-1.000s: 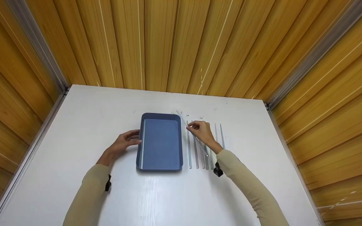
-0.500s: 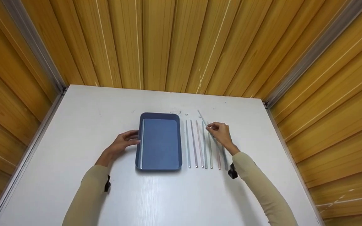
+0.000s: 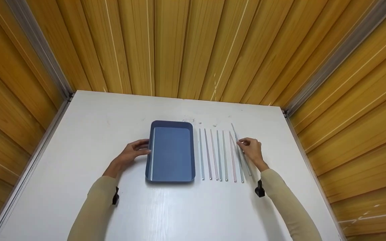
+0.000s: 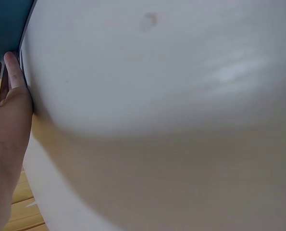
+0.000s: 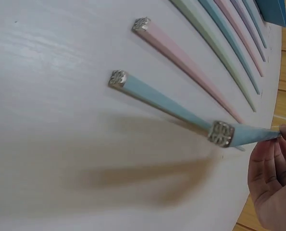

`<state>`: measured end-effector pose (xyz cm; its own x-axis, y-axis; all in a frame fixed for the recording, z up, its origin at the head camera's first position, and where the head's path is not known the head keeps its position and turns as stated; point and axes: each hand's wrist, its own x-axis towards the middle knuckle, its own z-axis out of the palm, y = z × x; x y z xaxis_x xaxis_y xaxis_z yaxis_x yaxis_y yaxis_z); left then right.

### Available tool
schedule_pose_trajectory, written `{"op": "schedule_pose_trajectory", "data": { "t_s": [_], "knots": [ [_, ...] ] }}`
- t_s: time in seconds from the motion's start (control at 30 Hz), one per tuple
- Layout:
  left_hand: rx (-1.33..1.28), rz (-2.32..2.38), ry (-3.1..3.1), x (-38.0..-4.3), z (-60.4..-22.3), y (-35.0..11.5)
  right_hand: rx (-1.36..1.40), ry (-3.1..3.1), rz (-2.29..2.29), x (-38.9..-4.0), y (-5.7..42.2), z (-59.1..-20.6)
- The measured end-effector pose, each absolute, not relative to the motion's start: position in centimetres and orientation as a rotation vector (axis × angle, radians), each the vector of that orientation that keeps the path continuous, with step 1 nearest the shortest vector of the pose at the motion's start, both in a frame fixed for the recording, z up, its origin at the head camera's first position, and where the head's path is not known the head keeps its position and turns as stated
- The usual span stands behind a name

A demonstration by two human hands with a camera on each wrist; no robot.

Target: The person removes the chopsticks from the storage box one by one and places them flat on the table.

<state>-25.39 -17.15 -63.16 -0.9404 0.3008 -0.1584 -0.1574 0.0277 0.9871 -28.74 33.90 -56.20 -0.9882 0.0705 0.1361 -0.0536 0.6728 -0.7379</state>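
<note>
My right hand [image 3: 251, 149] pinches a light blue chopstick [image 5: 248, 135] with a patterned silver end, between thumb and fingertips. It slants above the table at the right end of a row. That row holds several pastel chopsticks: a blue one [image 5: 157, 98] beside the held one, then a pink one [image 5: 181, 57], a green one [image 5: 215, 45] and more toward the tray. A blue rectangular tray [image 3: 173, 152] stands left of them. My left hand [image 3: 131, 154] rests at the tray's left wall, thumb at the rim, fingers extended. A pale strip [image 3: 152, 154] runs along the tray's left inner side.
The white table [image 3: 176, 211] ends at the back against a yellow wood-grain wall [image 3: 166, 50], with similar walls on both sides. Small marks [image 3: 189, 120] show on the tabletop behind the tray.
My right hand has moved right with the chopstick, from near the tray across the row to its far right end, and slightly lower. The left hand and tray have stayed put.
</note>
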Motion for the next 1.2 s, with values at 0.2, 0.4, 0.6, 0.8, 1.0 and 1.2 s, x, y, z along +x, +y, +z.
{"op": "schedule_pose_trajectory", "data": {
  "t_s": [0.2,0.4,0.6,0.8,1.0,1.2],
  "knots": [
    [0.13,1.966,2.009,-25.4,-63.1,-17.1,-0.108,-2.714,1.187,-28.6,35.3,-57.7],
    [0.125,1.966,2.002,-25.5,-63.0,-17.0,-0.19,-2.721,1.154,-28.1,36.4,-59.4],
    [0.126,1.981,1.99,-25.3,-63.1,-17.1,-0.196,-2.71,1.099,-27.7,36.7,-60.4],
    [0.134,1.976,1.993,-25.4,-62.9,-17.1,-0.226,-2.699,1.064,-27.5,36.3,-60.6],
    [0.187,1.991,1.963,-25.7,-63.0,-17.1,-0.251,-2.705,1.042,-27.1,36.1,-60.5],
    [0.139,1.97,1.988,-25.7,-63.1,-17.3,-0.268,-2.724,1.032,-26.9,35.9,-60.5]
  ]
}}
